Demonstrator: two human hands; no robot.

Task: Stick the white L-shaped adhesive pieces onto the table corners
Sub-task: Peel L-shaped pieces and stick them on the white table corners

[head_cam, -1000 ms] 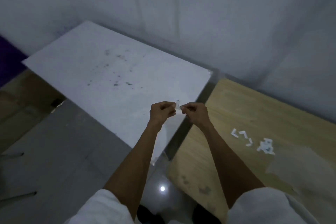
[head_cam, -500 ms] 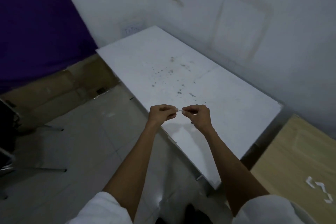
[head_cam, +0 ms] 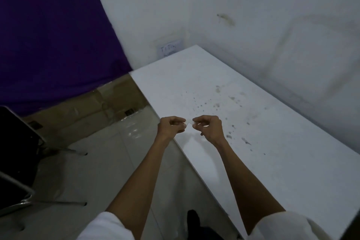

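Left hand (head_cam: 171, 127): fingers curled, pinching one end of the adhesive piece (head_cam: 188, 124)
Right hand (head_cam: 208, 128): fingers curled, pinching the other end, as half a second ago
Adhesive piece: small, white, held above the left edge of the white table (head_cam: 263, 161)
Change: view swung left; wooden table and spare pieces gone from view; purple curtain (head_cam: 48, 35) and black chair (head_cam: 15, 152) now at left

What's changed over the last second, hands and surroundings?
The view swung left: the wooden table with spare pieces left the frame, while the purple curtain and black chair came in. The left hand and right hand still pinch the small white adhesive piece between them over the white table's edge.
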